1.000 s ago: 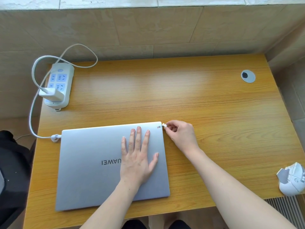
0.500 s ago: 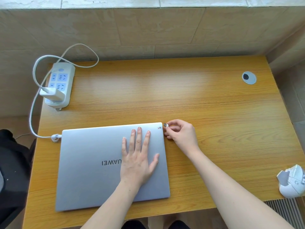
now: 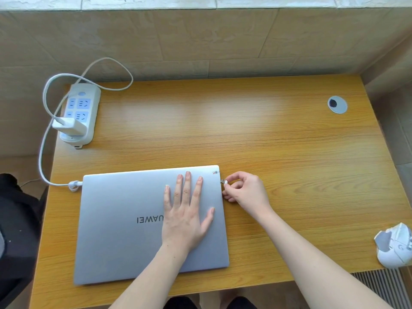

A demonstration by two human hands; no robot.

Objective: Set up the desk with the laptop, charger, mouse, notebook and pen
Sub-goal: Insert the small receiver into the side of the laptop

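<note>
A closed silver laptop (image 3: 124,224) lies on the wooden desk (image 3: 256,141), near its front edge. My left hand (image 3: 187,210) rests flat on the lid, fingers spread. My right hand (image 3: 245,190) pinches a small USB receiver (image 3: 223,181) right at the laptop's right edge, near the back corner. A white charger (image 3: 71,126) sits plugged into a white power strip (image 3: 80,112) at the back left; its cable (image 3: 44,157) loops round to the laptop's left side. A white mouse (image 3: 394,246) lies at the desk's right front edge.
A grey cable grommet (image 3: 337,104) is set into the desk at the back right. Tiled wall runs behind and to the right. A dark bag or chair (image 3: 15,230) stands left of the desk. A radiator grille (image 3: 379,286) shows below the right front corner.
My right hand has shifted the USB receiver slightly along the laptop's right edge, staying close to it. My left hand stays flat on the lid.
</note>
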